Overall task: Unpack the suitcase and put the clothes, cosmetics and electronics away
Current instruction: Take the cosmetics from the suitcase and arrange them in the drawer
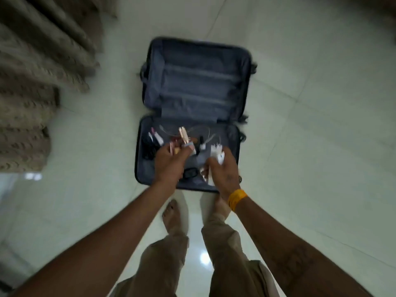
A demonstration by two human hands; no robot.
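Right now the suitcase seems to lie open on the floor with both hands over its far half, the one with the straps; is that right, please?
Not quite. The suitcase lies open on the floor, but the left hand and right hand are over its near half, where the small items lie, not the far strapped half. The head view shows this.

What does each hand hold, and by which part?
Left hand grips small cosmetic tubes by their lower ends. Right hand grips white chargers; which part is blurred.

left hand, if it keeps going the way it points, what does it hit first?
Probably the pink tubes in the suitcase near half, beyond the left hand; blur makes depth unclear.
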